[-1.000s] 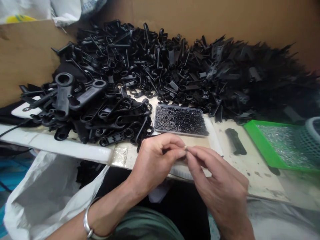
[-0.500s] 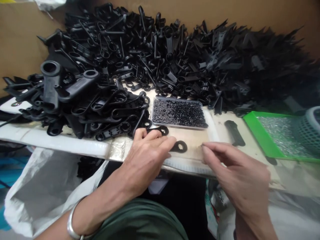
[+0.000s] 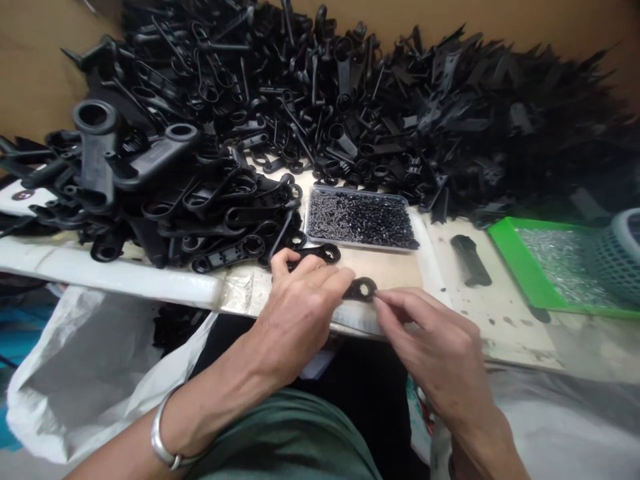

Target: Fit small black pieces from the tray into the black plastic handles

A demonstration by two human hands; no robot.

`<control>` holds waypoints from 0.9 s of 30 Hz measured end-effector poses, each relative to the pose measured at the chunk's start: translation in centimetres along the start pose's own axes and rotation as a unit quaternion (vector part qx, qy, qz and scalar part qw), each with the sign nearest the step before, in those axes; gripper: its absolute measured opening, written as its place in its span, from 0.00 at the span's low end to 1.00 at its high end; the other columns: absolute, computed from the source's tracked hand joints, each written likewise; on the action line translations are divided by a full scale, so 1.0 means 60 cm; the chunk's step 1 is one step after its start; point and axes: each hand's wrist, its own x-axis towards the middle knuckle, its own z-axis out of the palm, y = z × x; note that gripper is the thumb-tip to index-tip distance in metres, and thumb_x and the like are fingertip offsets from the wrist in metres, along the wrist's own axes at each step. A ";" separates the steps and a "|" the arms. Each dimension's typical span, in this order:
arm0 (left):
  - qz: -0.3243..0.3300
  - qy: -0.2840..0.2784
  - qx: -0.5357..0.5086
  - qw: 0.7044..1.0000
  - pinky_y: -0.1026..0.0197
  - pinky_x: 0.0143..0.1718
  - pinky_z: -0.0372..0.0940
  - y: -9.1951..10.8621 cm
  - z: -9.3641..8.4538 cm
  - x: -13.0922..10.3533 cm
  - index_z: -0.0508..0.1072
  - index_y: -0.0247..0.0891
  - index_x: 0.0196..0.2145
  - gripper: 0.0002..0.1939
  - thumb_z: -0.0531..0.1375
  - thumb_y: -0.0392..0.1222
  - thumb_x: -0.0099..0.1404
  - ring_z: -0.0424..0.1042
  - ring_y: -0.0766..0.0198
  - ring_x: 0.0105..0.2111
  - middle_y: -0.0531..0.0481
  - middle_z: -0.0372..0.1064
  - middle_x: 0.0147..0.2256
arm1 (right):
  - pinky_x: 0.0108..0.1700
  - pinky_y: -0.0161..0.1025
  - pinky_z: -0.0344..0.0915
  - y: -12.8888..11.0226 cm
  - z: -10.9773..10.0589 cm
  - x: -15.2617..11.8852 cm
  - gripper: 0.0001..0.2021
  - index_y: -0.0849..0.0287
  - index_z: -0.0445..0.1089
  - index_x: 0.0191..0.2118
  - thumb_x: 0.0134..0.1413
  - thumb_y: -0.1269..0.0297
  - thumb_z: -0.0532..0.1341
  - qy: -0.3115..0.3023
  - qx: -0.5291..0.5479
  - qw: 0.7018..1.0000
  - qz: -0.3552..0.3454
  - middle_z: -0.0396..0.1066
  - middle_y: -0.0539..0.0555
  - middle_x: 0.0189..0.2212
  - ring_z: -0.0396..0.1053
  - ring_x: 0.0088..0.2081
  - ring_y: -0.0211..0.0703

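Observation:
My left hand (image 3: 305, 307) is closed over a black plastic arm with a ring end (image 3: 364, 289), pressing it down near the table's front edge. Its ring pokes out to the right of my fingers. A second black ringed arm (image 3: 325, 253) lies just beyond the same fingers, partly covered by them. At the ring's right edge, the thumb and forefinger of my right hand (image 3: 430, 340) are pinched together. Anything between those fingertips is too small to make out. Behind both hands stands a clear shallow box (image 3: 413, 248) of small dark pieces.
Black plastic arms (image 3: 165, 167) are heaped at left and along the back, with flat black pieces (image 3: 475, 120) at right. A single flat black piece (image 3: 470, 260) lies near a green tray (image 3: 525, 267) of small shiny pieces and a grey-green basket (image 3: 620, 260). A white sack (image 3: 65, 373) hangs lower left.
My right hand has moved left, bringing its pinched fingertips from a gap beside the ring to its right edge. My left hand keeps its hold. The view has shifted slightly.

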 end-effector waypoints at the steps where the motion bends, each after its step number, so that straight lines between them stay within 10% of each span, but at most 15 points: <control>1: 0.000 0.001 -0.002 1.000 0.49 0.49 0.47 0.000 0.000 0.000 0.67 0.40 0.42 0.17 0.56 0.23 0.58 0.66 0.63 0.40 0.55 0.72 0.36 | 0.39 0.30 0.65 -0.001 0.001 0.001 0.03 0.61 0.69 0.35 0.56 0.75 0.61 0.000 -0.001 1.000 -0.010 0.72 0.50 0.30 0.69 0.31 0.32; 15: 0.005 0.021 -0.021 1.000 0.48 0.50 0.46 -0.008 0.012 -0.002 0.66 0.39 0.38 0.11 0.53 0.25 0.61 0.65 0.62 0.39 0.53 0.71 0.33 | 0.34 0.37 0.62 -0.012 0.009 0.017 0.05 0.64 0.68 0.35 0.61 0.73 0.56 -0.073 -0.075 0.993 -0.058 0.67 0.53 0.27 0.66 0.30 0.39; 27: 0.004 0.024 -0.034 0.999 0.48 0.52 0.46 -0.004 0.007 -0.001 0.66 0.38 0.34 0.12 0.51 0.24 0.60 0.64 0.62 0.37 0.54 0.69 0.30 | 0.32 0.40 0.57 -0.039 0.003 0.030 0.07 0.58 0.66 0.33 0.61 0.70 0.54 -0.178 -0.112 0.976 0.054 0.67 0.51 0.29 0.66 0.29 0.41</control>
